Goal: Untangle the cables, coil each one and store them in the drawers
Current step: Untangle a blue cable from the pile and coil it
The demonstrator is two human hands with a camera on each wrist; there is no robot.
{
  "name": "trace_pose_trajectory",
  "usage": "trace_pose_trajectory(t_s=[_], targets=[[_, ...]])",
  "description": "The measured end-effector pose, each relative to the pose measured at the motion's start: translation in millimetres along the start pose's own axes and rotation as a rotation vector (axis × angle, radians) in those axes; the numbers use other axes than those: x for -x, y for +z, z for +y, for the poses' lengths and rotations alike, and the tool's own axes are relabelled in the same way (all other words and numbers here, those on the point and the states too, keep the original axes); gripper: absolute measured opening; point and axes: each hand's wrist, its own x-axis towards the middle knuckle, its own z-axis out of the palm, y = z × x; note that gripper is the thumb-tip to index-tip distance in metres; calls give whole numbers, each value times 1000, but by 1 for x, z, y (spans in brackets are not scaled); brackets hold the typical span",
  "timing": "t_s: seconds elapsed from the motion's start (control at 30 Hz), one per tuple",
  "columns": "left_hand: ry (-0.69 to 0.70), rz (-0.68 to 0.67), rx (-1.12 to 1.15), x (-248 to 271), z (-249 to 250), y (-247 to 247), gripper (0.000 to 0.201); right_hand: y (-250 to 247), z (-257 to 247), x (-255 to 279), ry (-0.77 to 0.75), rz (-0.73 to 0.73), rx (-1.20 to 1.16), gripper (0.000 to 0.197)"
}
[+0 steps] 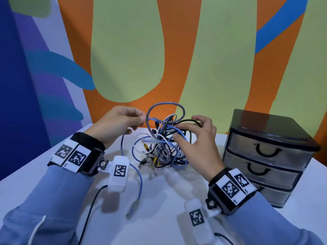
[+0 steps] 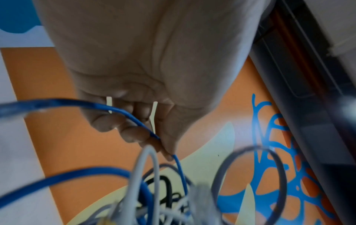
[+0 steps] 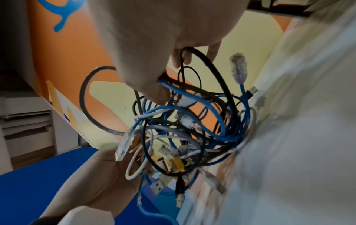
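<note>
A tangle of blue, white, grey and black cables [image 1: 162,145] is heaped on the white table [image 1: 159,223] near the painted wall. My left hand [image 1: 141,119] is at the heap's upper left. Its thumb and forefinger pinch a thin blue cable [image 2: 180,169]. That blue cable [image 1: 140,181] trails toward me and ends in a clear plug [image 1: 131,210]. My right hand [image 1: 184,129] sits on the heap's right side. Its fingers [image 3: 183,59] curl round a black loop, and its thumb presses a blue strand in the cable tangle [image 3: 192,129].
A black drawer unit [image 1: 269,154] with three shut translucent drawers stands at the right, close to my right wrist. The painted wall rises just behind the heap. The table's left edge runs diagonally past my left forearm.
</note>
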Motion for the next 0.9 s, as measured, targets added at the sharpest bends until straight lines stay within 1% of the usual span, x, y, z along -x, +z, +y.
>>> trace_pose_trajectory(t_s=[0.1, 0.17, 0.23, 0.3, 0.37, 0.43, 0.47, 0.53, 0.6, 0.67, 0.73, 0.77, 0.83, 0.9], targets=[[37, -32, -84, 2, 2, 11, 14, -2, -4, 2, -44, 21, 116, 12], [60, -65, -60, 3, 5, 17, 8, -3, -7, 3, -83, 55, 163, 10], [84, -101, -49, 3, 5, 21, 5, -2, -8, 2, -128, 73, 173, 7], [103, -106, -70, 4, 5, 23, 6, -1, -8, 1, -133, 52, 139, 4], [120, -86, -94, 4, 5, 23, 6, -1, -8, 1, -125, 41, 107, 5], [154, -31, -95, 3, 7, 25, 2, -1, -8, 1, -113, 47, 82, 6], [189, 8, -72, 3, 9, 26, 8, -1, -8, 1, -107, 47, 76, 7], [265, 67, 55, 4, 13, 30, 20, -1, -7, 1, -106, 31, 79, 8], [311, 53, 134, 8, 20, 32, 24, 2, -8, 2, -125, 8, 89, 6], [348, -50, 72, 12, 22, 34, 30, 4, -6, 2, -135, 3, 91, 6], [344, -150, -11, 16, 22, 36, 39, 6, -5, 2, -147, -1, 84, 8], [338, -173, -40, 17, 22, 37, 38, 7, -4, 1, -146, -6, 57, 9], [361, -151, -115, 15, 19, 37, 33, 7, -4, 1, -122, -12, -54, 6], [385, -66, -210, 12, 13, 33, 30, 5, -8, 2, -71, 2, -211, 5]])
